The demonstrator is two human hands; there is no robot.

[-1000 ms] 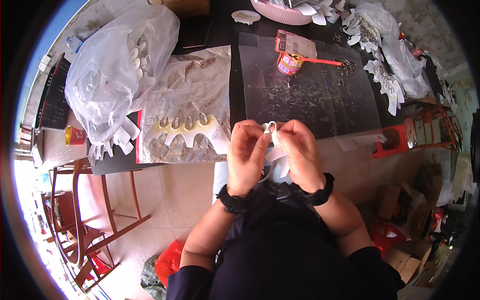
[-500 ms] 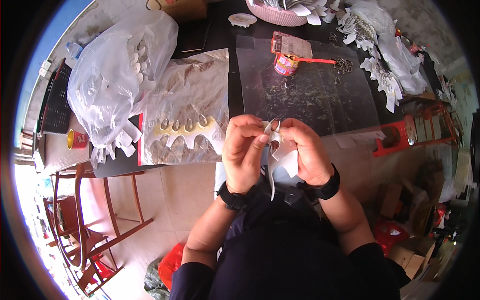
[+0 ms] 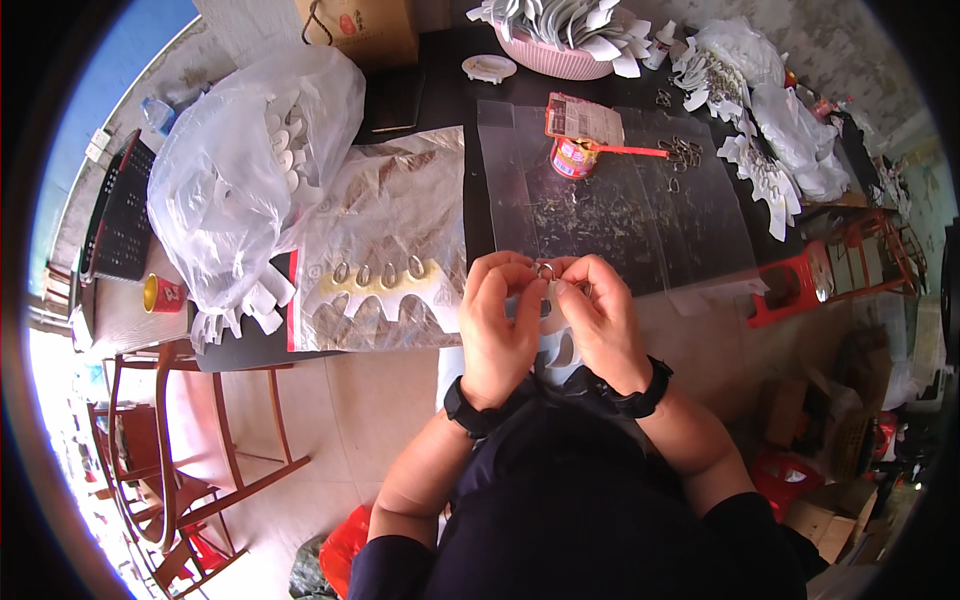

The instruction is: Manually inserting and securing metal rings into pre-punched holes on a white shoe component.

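Observation:
In front of my chest, my left hand (image 3: 498, 325) and my right hand (image 3: 608, 322) are closed, fingertips nearly meeting. They pinch a white cut-out piece (image 3: 562, 346), which hangs below and is mostly hidden by the fingers. A metal ring (image 3: 545, 271) shows upright between the fingertips; which hand bears it I cannot tell. To the left, a scalloped white strip (image 3: 423, 294) lies on a clear plastic bag (image 3: 395, 200). Yellowish glue runs along its upper edge, with several oval metal rings (image 3: 390, 272) in a row.
Beyond my right hand, an open tin (image 3: 574, 163) stands on a stained clear sheet (image 3: 650, 225), an orange-red stick (image 3: 635, 151) across it. Loose rings (image 3: 682, 152) lie beside. A pink basket (image 3: 560, 58) is full of white pieces. A large plastic bag (image 3: 225, 180) sits left.
My hands have come closer together, and the white piece is now more covered by my fingers. The whole view has shifted, so the table sits slightly lower.

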